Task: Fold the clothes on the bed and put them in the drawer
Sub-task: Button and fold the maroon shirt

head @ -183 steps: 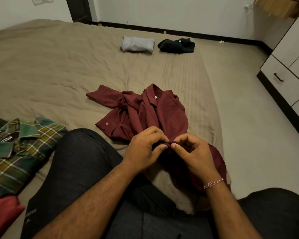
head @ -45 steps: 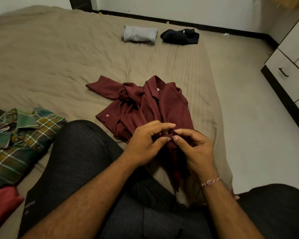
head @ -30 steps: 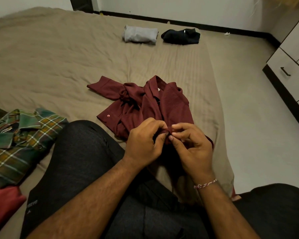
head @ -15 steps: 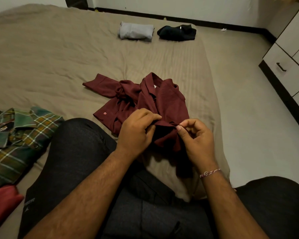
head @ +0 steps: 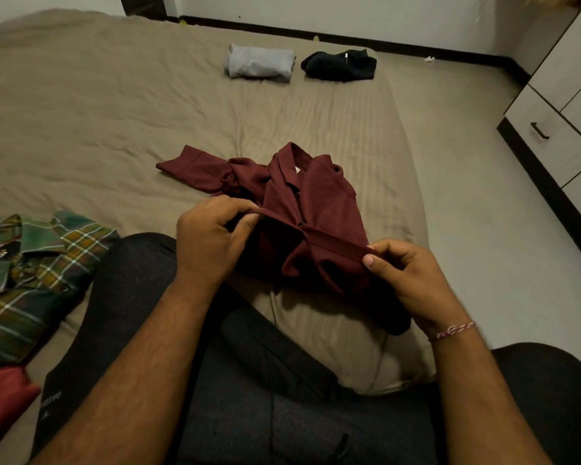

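While both hands pinch the shirt (head: 319, 209) placket, left hand (head: 212, 243) nearer the collar and right hand (head: 406, 276) nearer the hem, that edge runs taut between them; beyond, the shirt lies bunched on the bed (head: 81, 105).

At the centre of the frame a maroon shirt (head: 319, 203) lies crumpled on the bed (head: 81, 112). The left hand (head: 212, 239) and right hand (head: 406, 276) each pinch one end of a buttoned strip of it, seemingly the front placket, pulled taut between them. At upper centre, a folded grey garment (head: 259, 65) sits just beside a folded black one (head: 341, 66). A plaid shirt (head: 31, 273) lies at left; a drawer (head: 550, 139) shows at the right edge.
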Tool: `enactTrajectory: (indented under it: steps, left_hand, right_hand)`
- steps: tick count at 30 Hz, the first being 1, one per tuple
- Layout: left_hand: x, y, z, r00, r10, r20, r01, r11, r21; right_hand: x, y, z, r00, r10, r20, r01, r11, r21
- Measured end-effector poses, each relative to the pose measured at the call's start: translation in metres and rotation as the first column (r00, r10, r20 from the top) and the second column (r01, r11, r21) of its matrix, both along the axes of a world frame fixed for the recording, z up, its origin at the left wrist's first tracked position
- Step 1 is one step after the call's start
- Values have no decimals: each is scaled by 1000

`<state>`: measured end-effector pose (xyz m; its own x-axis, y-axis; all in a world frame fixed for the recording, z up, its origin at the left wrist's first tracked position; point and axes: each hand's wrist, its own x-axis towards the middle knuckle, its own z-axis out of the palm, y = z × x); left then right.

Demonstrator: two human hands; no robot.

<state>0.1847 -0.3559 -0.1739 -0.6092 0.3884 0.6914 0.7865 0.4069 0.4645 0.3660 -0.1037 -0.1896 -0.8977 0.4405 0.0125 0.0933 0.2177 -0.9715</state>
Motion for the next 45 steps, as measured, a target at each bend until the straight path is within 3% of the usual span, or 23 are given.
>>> enactTrajectory:
  steps: [5, 8, 10, 14, 18, 24, 38, 41, 45]
  left_hand:
    - [-4, -1, 2, 999, 18, 28, -20, 998, 58]
    - [3, -2, 6, 997, 78, 8, -78, 982, 170]
    - [11, 0, 6, 998, 13, -62, -1, 981, 193]
    - [39, 15, 0, 949, -213, -232, 235, 969, 71]
    - [59, 28, -1, 912, -323, -252, 351, 933, 75]
    - [63, 30, -4, 908, -341, -244, 367, 928, 68]
    - [66, 34, -11, 912, -334, -238, 353, 935, 38]
    - [66, 35, -13, 909, -357, -217, 369, 929, 16]
    - [62, 34, -18, 886, -460, -59, 460, 888, -12]
  right_hand:
    - [1, -9, 11, 981, -166, -101, 137, 959, -248]
    - [3, -17, 17, 976, -179, -124, 126, 929, -348]
    - [5, -24, 21, 971, -185, -150, 115, 916, -385]
    - [5, -42, 25, 961, -170, -220, 86, 934, -347]
    - [4, -59, 27, 952, -152, -267, 68, 952, -298]
    - [1, -73, 30, 945, -160, -285, 100, 972, -214]
    - [0, -75, 23, 951, -108, -290, 42, 973, -226]
    - [-1, -67, 19, 959, -49, -279, 7, 989, -149]
    - [-1, -52, 13, 974, 56, -221, -53, 998, 15]
